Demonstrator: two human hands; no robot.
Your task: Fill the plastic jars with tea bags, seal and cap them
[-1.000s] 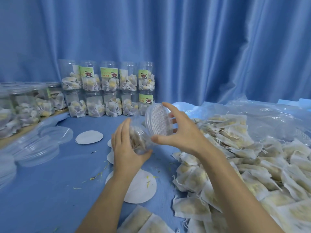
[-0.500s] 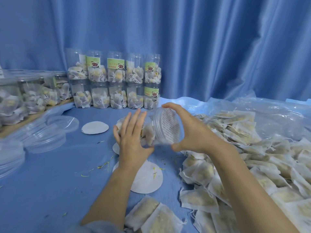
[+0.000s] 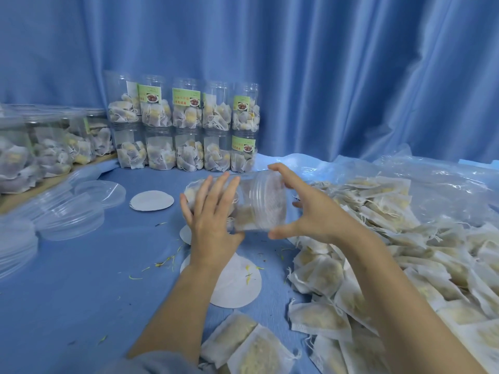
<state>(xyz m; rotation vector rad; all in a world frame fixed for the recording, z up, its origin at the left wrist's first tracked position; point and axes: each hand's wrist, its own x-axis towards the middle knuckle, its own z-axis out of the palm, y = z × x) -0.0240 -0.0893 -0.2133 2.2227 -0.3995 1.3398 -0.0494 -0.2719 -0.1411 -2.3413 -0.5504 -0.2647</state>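
Observation:
A clear plastic jar [image 3: 251, 211] filled with tea bags lies on its side in the air above the blue table [image 3: 81, 279]. My left hand [image 3: 209, 220] wraps round the jar's body from the near side, fingers spread upward. My right hand [image 3: 305, 211] grips the clear lid [image 3: 267, 201] at the jar's mouth, index finger over the top and thumb underneath. A large heap of loose white tea bags [image 3: 391, 265] covers the table's right side. White round seal discs [image 3: 151, 201] lie flat on the table, one [image 3: 237, 284] just under my left wrist.
Filled, capped jars [image 3: 186, 128] stand stacked two high at the back against the blue curtain. More filled jars [image 3: 40, 149] sit on a wooden board at the left. Clear loose lids [image 3: 70, 211] are piled at the left. A crumpled plastic bag [image 3: 432, 184] lies behind the heap.
The jar has turned from mouth-up-right toward lying level. My right hand's thumb has swung from the left of the lid to under it. My left hand's fingers have spread over the jar.

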